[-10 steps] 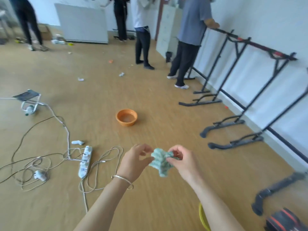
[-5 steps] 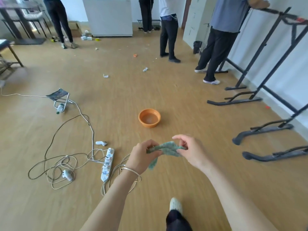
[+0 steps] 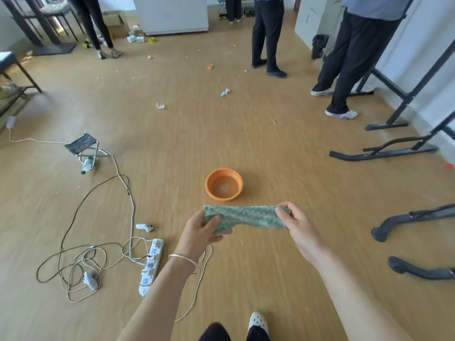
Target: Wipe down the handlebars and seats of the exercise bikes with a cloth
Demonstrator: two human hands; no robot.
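A green cloth (image 3: 246,216) is stretched flat between my two hands, above the wooden floor. My left hand (image 3: 200,230) pinches its left end with thumb on top. Its right end is pinched by my right hand (image 3: 296,223). Black metal frames (image 3: 384,151) with curved feet stand along the white wall on the right; no bike seat or handlebar shows in this view.
An orange basin (image 3: 224,184) sits on the floor just beyond the cloth. A power strip (image 3: 151,265) with tangled cables (image 3: 81,262) lies at the left, near a small folding stool (image 3: 82,146). Several people (image 3: 354,52) stand at the far side. Black frame feet (image 3: 406,219) jut out at the right.
The cloth went from a crumpled wad to a stretched strip as my hands drew apart. The view swung left and down, so the frames slid toward the right edge.
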